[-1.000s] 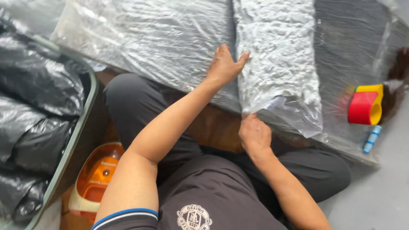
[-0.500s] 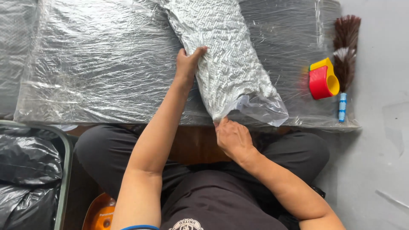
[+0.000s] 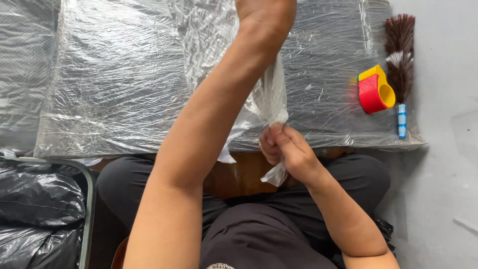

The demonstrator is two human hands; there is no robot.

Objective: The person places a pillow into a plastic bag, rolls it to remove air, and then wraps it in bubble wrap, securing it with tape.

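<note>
Gathering the mouth of the clear plastic bag (image 3: 269, 94) into a twisted neck, you have moved on from flattening it on the wrapped tabletop (image 3: 109, 89) half a second ago. Your right hand (image 3: 286, 149) pinches the twist tightly near your lap. Your left hand (image 3: 264, 12) reaches past the frame's top edge, so I cannot tell its grip.

Clear plastic bag (image 3: 271, 99) w/ grey fill, lifted off table, open end twisted, pinched tight
</note>
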